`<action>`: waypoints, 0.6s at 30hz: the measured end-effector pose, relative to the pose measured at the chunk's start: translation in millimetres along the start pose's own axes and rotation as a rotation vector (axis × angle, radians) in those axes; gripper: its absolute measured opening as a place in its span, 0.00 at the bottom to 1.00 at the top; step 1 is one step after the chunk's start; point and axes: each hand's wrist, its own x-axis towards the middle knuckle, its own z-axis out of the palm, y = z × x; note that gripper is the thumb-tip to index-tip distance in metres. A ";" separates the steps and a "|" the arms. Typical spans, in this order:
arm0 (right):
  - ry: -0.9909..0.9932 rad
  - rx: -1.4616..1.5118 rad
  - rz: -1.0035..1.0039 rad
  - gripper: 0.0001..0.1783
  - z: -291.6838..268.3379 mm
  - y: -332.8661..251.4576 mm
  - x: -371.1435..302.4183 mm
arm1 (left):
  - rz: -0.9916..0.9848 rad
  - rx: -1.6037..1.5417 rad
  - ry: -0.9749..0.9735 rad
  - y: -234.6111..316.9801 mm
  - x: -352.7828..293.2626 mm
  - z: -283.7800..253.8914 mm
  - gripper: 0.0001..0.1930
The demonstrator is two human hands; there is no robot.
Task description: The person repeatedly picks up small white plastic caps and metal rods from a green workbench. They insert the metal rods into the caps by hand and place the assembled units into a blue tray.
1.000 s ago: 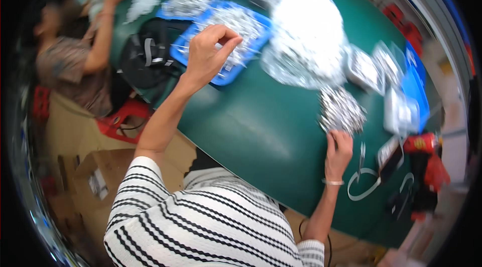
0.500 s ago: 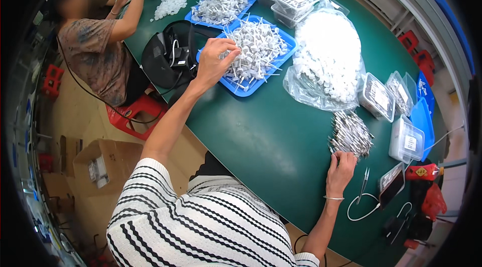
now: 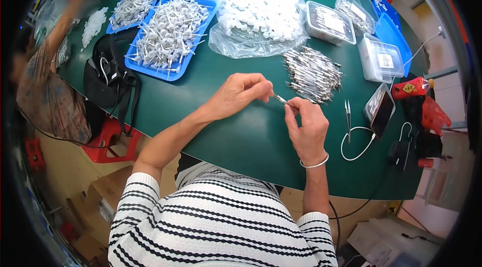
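Over the green table (image 3: 236, 136) my two hands meet, fingertips close together. A thin silvery metal pin (image 3: 280, 99) spans the small gap between them. My right hand (image 3: 307, 126) is closed in a pinch on its near end. My left hand (image 3: 241, 94) pinches at the other end; whatever sits in those fingertips is too small to name. Just beyond my right hand lies a heap of similar metal pins (image 3: 314, 74). Farther left, a blue tray (image 3: 173, 75) holds many pins with white caps (image 3: 170, 31).
A clear bag of small white caps (image 3: 261, 21) lies at the back, beside plastic boxes (image 3: 330, 23). Tweezers (image 3: 348, 116), a white cable (image 3: 354, 157) and a phone (image 3: 382, 114) are at right. A black bag (image 3: 108, 71) lies at left, near a co-worker (image 3: 50, 91).
My left hand has left the tray of capped pins and come to the middle. My right hand has moved from the pin heap toward it, bringing a metal pin. The view has shifted right.
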 end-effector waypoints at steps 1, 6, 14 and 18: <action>-0.005 -0.028 -0.049 0.10 -0.5 -0.1 -0.1 | -0.021 -0.024 -0.025 -0.6 1.5 0.9 0.11; -0.015 -0.083 -0.174 0.12 -3.4 1.7 2.9 | -0.094 -0.024 -0.084 5.3 0.9 9.4 0.10; 0.153 1.179 0.640 0.21 13.0 10.1 -21.6 | 0.233 0.177 0.199 4.2 -9.5 29.3 0.06; 0.169 1.662 0.765 0.14 37.8 -1.4 -28.1 | 0.528 0.452 0.265 -4.9 -8.3 38.0 0.04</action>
